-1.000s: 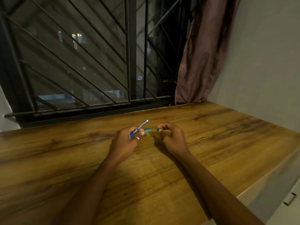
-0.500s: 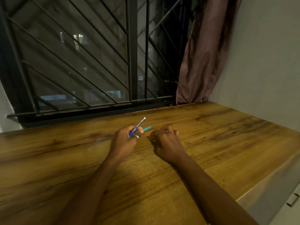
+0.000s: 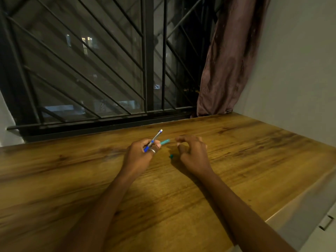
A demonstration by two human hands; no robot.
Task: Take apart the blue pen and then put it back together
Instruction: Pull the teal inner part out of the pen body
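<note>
Table (image 3: 236,170): wood-grain surface; both forearms rest on it, entering from 6 o'clock.
Small teal part (image 3: 171,156): lies on the table between the two hands, just beside the right hand at its 9 o'clock; probably the pen's end piece, too small to identify with certainty.
Right hand (image 3: 192,153): fingers loosely curled and parted, pinching nothing visible; positioned at 3 o'clock from the left hand.
Left hand (image 3: 140,153): fingers pressed together on the pen parts; a ring (image 3: 153,151) shows on one finger.
Blue pen refill and barrel (image 3: 154,139): slim blue-and-clear piece held in the left hand, tip pointing to 1 o'clock, clear of the table.
Teal section (image 3: 165,142): protrudes from the left fingers toward 3 o'clock, near the right fingertips.
Step in hand: judged as disassembly; one part already set down.
Technique: keep the left grip steady, pull the teal section along its own axis, lay each part flat near the first.
Risk: round parts may roll; place them away from the table edge.
Window grille (image 3: 149,70): at 12 o'clock, beyond the table; not involved.
</note>
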